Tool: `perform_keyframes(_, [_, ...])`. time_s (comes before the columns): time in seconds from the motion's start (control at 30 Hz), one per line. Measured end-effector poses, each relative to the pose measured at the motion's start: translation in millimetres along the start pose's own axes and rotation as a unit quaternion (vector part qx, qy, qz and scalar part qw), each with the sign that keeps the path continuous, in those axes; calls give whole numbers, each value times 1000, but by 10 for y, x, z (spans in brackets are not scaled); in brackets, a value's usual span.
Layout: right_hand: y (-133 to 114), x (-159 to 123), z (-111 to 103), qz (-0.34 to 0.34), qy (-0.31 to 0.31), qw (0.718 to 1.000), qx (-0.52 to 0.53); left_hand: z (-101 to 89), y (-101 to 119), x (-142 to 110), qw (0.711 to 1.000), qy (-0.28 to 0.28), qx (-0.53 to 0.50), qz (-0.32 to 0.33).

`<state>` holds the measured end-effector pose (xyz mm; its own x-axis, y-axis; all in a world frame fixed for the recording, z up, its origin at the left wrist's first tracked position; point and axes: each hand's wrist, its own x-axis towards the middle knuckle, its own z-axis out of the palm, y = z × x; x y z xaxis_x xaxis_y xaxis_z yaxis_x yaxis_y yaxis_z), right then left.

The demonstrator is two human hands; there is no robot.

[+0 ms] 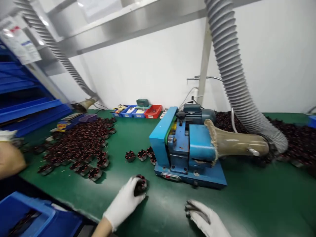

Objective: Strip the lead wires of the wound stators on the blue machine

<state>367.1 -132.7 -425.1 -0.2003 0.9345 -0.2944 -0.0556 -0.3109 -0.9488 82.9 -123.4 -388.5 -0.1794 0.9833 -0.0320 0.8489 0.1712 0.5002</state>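
My left hand (125, 200), in a white glove, is closed around a small round part (140, 185) with black and red pieces in it, just above or on the green bench. My right hand (203, 215), gloved too with darkened fingertips, is held low in front of the blue belt grinder (182, 148). Its fingers are loosely bent and apart, and I see nothing in them. Between my left hand and the machine lie several more such parts, among them one round part (130, 156) standing alone.
A big pile of the same parts (79, 141) covers the bench's left side; another pile (291, 140) lies at right. A grey hose (229, 62) joins the grinder's duct. Small bins (153, 112) line the wall. At left are another person's arm (11, 159) and a blue crate (29, 210).
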Motion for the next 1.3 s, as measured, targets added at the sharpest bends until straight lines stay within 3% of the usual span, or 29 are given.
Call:
perform_keyframes(0.07, [-57, 17, 81, 12, -42, 997, 58, 357, 150, -241, 1000, -15, -26, -9])
perform_keyframes(0.17, [-123, 61, 158, 21, -27, 995, 97, 825, 474, -472, 995, -27, -95, -17])
perform_keyframes(0.3, [-206, 76, 76, 34, -7, 996, 81, 1124, 864, -561, 990, -28, -133, 37])
perform_keyframes(0.43, [-422, -3, -105, 38, -16, 996, 74, 1074, 1146, -616, 946, -102, -307, -12])
perform_keyframes(0.53, [-655, -93, -202, 21, -9, 998, 58, 887, 1347, -644, 925, -165, -341, -38])
perform_keyframes(0.6, [-775, -145, -246, 3, -5, 999, 36, 751, 1448, -632, 904, -214, -369, -29])
perform_keyframes(0.7, [-853, -177, -319, -8, -11, 999, 44, 628, 1506, -595, 845, -293, -447, 3])
perform_keyframes(0.77, [-871, -162, -394, 4, -36, 994, 106, 624, 1494, -580, 818, -301, -490, 18])
perform_keyframes(0.83, [-895, -131, -474, -10, -14, 980, 200, 671, 1477, -573, 810, -285, -512, 30])
perform_keyframes(0.93, [-918, -91, -501, -108, 131, 955, 243, 790, 1510, -528, 834, -198, -515, 19])
perform_keyframes(1.0, [-879, -67, -409, -143, 167, 957, 189, 876, 1586, -449, 847, -105, -520, 4])
perform_keyframes(1.1, [-766, 14, -184, -162, 165, 970, 76, 981, 1733, -274, 835, -10, -550, -23])
perform_keyframes(1.2, [-739, 158, -31, -170, 198, 962, -80, 1037, 1847, -105, 825, 18, -562, -57])
perform_keyframes(1.3, [-852, 290, -11, -187, 208, 947, -159, 1062, 1903, 14, 823, 29, -564, -59])
